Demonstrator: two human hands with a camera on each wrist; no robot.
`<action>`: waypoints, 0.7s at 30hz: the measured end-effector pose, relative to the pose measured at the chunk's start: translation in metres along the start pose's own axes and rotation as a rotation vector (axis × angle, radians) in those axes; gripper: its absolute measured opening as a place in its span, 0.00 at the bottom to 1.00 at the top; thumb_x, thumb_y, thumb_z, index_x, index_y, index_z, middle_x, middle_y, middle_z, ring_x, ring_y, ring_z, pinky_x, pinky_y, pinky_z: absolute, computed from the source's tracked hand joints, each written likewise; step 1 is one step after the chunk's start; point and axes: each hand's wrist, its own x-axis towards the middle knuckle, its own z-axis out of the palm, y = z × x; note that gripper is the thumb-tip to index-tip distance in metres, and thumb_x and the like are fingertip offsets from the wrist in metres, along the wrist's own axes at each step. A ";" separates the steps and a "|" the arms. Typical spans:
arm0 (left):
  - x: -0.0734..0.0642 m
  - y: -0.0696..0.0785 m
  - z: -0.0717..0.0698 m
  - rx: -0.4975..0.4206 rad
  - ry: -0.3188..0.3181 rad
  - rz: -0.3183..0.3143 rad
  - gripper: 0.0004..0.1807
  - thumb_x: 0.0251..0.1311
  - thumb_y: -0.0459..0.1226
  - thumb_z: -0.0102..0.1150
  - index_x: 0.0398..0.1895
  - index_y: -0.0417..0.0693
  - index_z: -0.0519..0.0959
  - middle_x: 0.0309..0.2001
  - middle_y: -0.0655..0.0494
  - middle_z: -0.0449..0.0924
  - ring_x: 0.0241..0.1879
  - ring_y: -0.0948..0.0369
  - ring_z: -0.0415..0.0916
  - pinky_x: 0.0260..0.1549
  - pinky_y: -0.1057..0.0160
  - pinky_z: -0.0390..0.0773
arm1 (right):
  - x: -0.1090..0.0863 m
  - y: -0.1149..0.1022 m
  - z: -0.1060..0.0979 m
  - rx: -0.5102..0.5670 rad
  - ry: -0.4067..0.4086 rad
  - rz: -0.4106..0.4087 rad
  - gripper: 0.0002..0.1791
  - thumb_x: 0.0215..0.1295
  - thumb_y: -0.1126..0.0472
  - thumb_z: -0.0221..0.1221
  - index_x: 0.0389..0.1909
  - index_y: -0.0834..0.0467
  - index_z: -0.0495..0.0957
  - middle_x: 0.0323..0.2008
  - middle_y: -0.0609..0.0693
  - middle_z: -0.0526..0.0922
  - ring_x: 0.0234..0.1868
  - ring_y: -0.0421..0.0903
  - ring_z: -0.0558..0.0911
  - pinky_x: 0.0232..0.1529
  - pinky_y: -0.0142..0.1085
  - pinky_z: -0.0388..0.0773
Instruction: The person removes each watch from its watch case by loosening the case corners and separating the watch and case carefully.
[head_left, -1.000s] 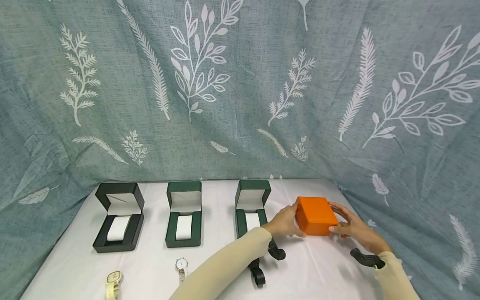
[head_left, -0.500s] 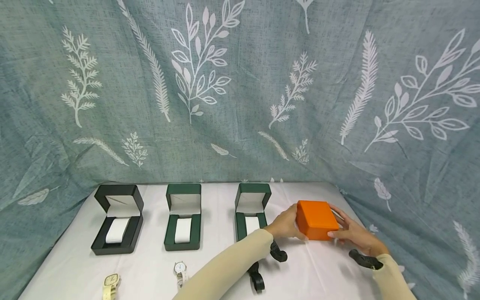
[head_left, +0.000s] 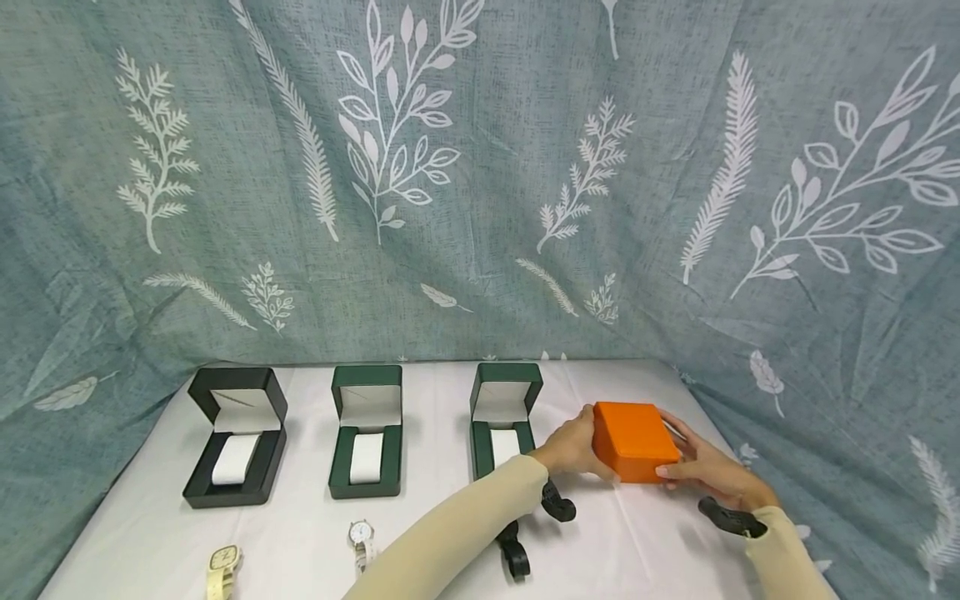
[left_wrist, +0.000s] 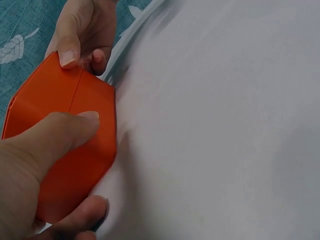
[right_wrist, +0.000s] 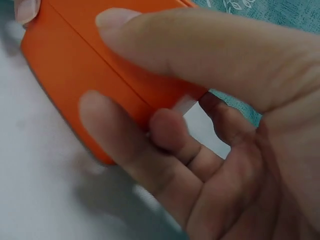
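Observation:
An orange watch box [head_left: 636,442], its lid down, is at the right side of the white table. My left hand [head_left: 573,446] grips its left side; the left wrist view has that thumb lying across the orange face, with a fingertip at the lower edge. On the opposite side my right hand [head_left: 708,467] holds the box, thumb at the near corner. A thin seam runs across the box under my right thumb [right_wrist: 135,40] in the right wrist view. The box's far side is hidden.
A black watch box [head_left: 236,467] and two green watch boxes [head_left: 345,467] [head_left: 480,450] stand lidded open along the back, with white cushions. Nearer lie a gold watch [head_left: 223,562], a silver watch [head_left: 361,533] and a black strap [head_left: 514,557]. A leaf-patterned curtain [head_left: 480,208] hangs behind.
The orange box has shifted slightly towards me, with both hands staying on it. During the last half second it has hardly moved.

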 end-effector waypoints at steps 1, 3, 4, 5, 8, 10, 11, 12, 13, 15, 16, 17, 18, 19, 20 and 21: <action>0.000 0.001 0.000 0.029 -0.008 -0.010 0.64 0.37 0.51 0.88 0.76 0.42 0.59 0.63 0.56 0.77 0.56 0.63 0.78 0.56 0.64 0.75 | 0.000 -0.001 0.000 -0.005 -0.012 0.003 0.62 0.69 0.72 0.63 0.83 0.36 0.29 0.81 0.64 0.34 0.54 0.53 0.80 0.46 0.48 0.83; 0.000 0.002 -0.001 0.084 -0.022 -0.025 0.67 0.38 0.54 0.87 0.78 0.40 0.56 0.64 0.56 0.77 0.56 0.62 0.78 0.55 0.63 0.76 | -0.001 -0.002 0.002 -0.020 -0.038 0.011 0.63 0.68 0.72 0.64 0.83 0.34 0.27 0.81 0.64 0.31 0.58 0.53 0.79 0.47 0.50 0.83; -0.001 0.002 -0.002 0.112 -0.024 -0.030 0.68 0.37 0.55 0.87 0.79 0.41 0.56 0.63 0.56 0.77 0.55 0.62 0.78 0.54 0.62 0.76 | -0.002 -0.003 0.003 -0.026 -0.047 0.018 0.64 0.68 0.72 0.64 0.82 0.33 0.27 0.81 0.63 0.30 0.59 0.54 0.78 0.47 0.50 0.83; -0.001 0.002 -0.002 0.143 -0.025 -0.032 0.69 0.37 0.56 0.86 0.79 0.41 0.55 0.63 0.56 0.78 0.54 0.62 0.79 0.53 0.62 0.77 | -0.002 -0.004 0.004 -0.034 -0.058 0.018 0.65 0.68 0.73 0.64 0.82 0.32 0.26 0.81 0.64 0.28 0.59 0.54 0.77 0.47 0.51 0.83; -0.003 0.002 -0.004 0.187 -0.022 -0.032 0.67 0.36 0.58 0.86 0.78 0.44 0.58 0.58 0.59 0.79 0.49 0.62 0.79 0.48 0.62 0.78 | -0.002 -0.006 0.008 -0.067 -0.067 0.013 0.66 0.67 0.72 0.65 0.81 0.29 0.27 0.81 0.62 0.25 0.66 0.58 0.71 0.49 0.51 0.81; -0.004 0.001 -0.004 0.191 -0.022 -0.027 0.67 0.35 0.59 0.86 0.77 0.45 0.59 0.57 0.60 0.80 0.48 0.63 0.79 0.47 0.62 0.78 | -0.002 -0.007 0.010 -0.082 -0.061 0.009 0.65 0.67 0.72 0.65 0.82 0.29 0.28 0.81 0.61 0.24 0.72 0.63 0.63 0.52 0.51 0.80; -0.005 0.000 -0.005 0.193 -0.023 -0.024 0.67 0.34 0.59 0.86 0.77 0.45 0.59 0.57 0.60 0.80 0.48 0.63 0.79 0.47 0.62 0.78 | -0.001 -0.007 0.011 -0.086 -0.058 0.006 0.65 0.67 0.72 0.65 0.82 0.29 0.28 0.81 0.60 0.24 0.75 0.65 0.58 0.54 0.51 0.79; -0.005 0.000 -0.005 0.193 -0.026 -0.020 0.67 0.34 0.59 0.86 0.76 0.46 0.60 0.57 0.61 0.79 0.48 0.64 0.79 0.47 0.62 0.78 | -0.001 -0.007 0.012 -0.086 -0.056 0.004 0.65 0.67 0.72 0.66 0.82 0.29 0.29 0.81 0.59 0.23 0.77 0.66 0.53 0.56 0.52 0.78; -0.006 0.000 -0.006 0.196 -0.028 -0.016 0.67 0.33 0.60 0.86 0.76 0.46 0.60 0.57 0.61 0.79 0.49 0.64 0.79 0.48 0.62 0.78 | 0.000 -0.006 0.012 -0.085 -0.054 0.000 0.65 0.67 0.72 0.66 0.82 0.30 0.29 0.81 0.58 0.23 0.78 0.67 0.50 0.59 0.52 0.77; -0.008 0.000 -0.007 0.204 -0.033 -0.012 0.67 0.33 0.60 0.86 0.76 0.45 0.61 0.58 0.61 0.79 0.49 0.64 0.79 0.48 0.63 0.78 | 0.001 -0.005 0.013 -0.080 -0.049 -0.009 0.65 0.66 0.72 0.66 0.83 0.32 0.30 0.81 0.57 0.23 0.78 0.69 0.48 0.59 0.53 0.77; -0.009 0.001 -0.007 0.207 -0.035 -0.013 0.67 0.32 0.60 0.86 0.75 0.45 0.61 0.59 0.61 0.78 0.50 0.64 0.79 0.48 0.63 0.78 | 0.001 -0.004 0.013 -0.075 -0.048 -0.011 0.64 0.66 0.72 0.66 0.83 0.32 0.30 0.82 0.56 0.24 0.78 0.69 0.49 0.60 0.53 0.76; -0.009 0.001 -0.006 0.210 -0.037 -0.016 0.67 0.32 0.61 0.86 0.75 0.45 0.61 0.59 0.61 0.79 0.50 0.64 0.79 0.49 0.63 0.78 | 0.001 -0.002 0.013 -0.075 -0.046 -0.016 0.64 0.66 0.72 0.66 0.83 0.33 0.31 0.82 0.55 0.24 0.78 0.69 0.50 0.59 0.53 0.76; -0.010 0.002 -0.007 0.213 -0.038 -0.020 0.67 0.33 0.61 0.86 0.76 0.44 0.61 0.59 0.60 0.78 0.50 0.64 0.79 0.49 0.63 0.78 | 0.001 -0.001 0.013 -0.076 -0.045 -0.021 0.64 0.66 0.72 0.66 0.83 0.33 0.31 0.82 0.55 0.24 0.77 0.68 0.51 0.59 0.53 0.76; -0.011 0.002 -0.006 0.215 -0.038 -0.027 0.68 0.33 0.61 0.86 0.77 0.43 0.60 0.60 0.59 0.78 0.51 0.63 0.79 0.50 0.63 0.78 | 0.001 0.000 0.013 -0.078 -0.044 -0.026 0.63 0.66 0.72 0.66 0.83 0.33 0.31 0.82 0.55 0.25 0.77 0.68 0.52 0.59 0.52 0.76; -0.011 0.003 -0.006 0.217 -0.038 -0.036 0.69 0.33 0.61 0.86 0.77 0.43 0.59 0.61 0.58 0.78 0.52 0.63 0.79 0.51 0.62 0.78 | 0.001 0.000 0.013 -0.079 -0.045 -0.031 0.63 0.66 0.71 0.66 0.83 0.33 0.32 0.82 0.55 0.25 0.77 0.66 0.53 0.60 0.52 0.76; -0.012 0.003 -0.007 0.222 -0.038 -0.044 0.70 0.33 0.61 0.86 0.78 0.42 0.59 0.62 0.58 0.78 0.52 0.62 0.79 0.51 0.62 0.78 | 0.001 0.001 0.013 -0.079 -0.046 -0.034 0.63 0.66 0.71 0.66 0.83 0.33 0.32 0.82 0.54 0.25 0.77 0.64 0.53 0.60 0.51 0.76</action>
